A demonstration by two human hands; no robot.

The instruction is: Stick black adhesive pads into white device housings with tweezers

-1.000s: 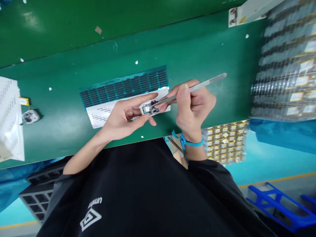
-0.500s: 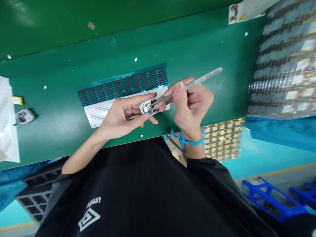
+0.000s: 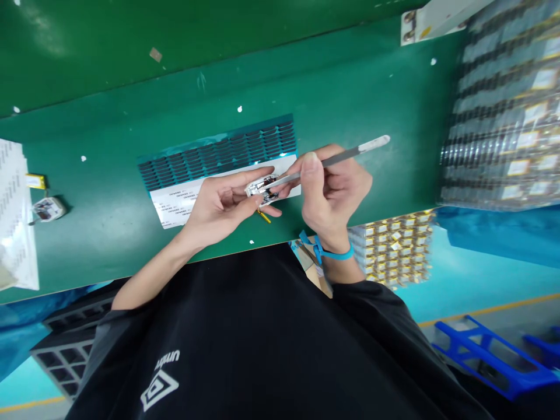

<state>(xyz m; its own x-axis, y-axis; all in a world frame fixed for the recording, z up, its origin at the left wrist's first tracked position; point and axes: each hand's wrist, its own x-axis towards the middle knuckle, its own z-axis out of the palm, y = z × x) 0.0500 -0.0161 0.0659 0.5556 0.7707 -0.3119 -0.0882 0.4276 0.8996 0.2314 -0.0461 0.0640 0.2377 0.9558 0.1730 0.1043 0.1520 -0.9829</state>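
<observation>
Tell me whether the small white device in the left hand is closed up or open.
Open. The small white device shows bare circuitry and metal parts on its top, and the tweezers in the right hand reach into it.

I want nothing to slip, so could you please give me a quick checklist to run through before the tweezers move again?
1. Left hand grips the small device between fingers and thumb: ok.
2. Right hand pinches the tweezers: ok.
3. Tweezer tips on the device: ok.
4. What the tips hold: cannot tell, too small.
5. Yellow piece below the device, attached or loose: cannot tell.
6. Sheet of dark parts flat on the table: ok.
</observation>
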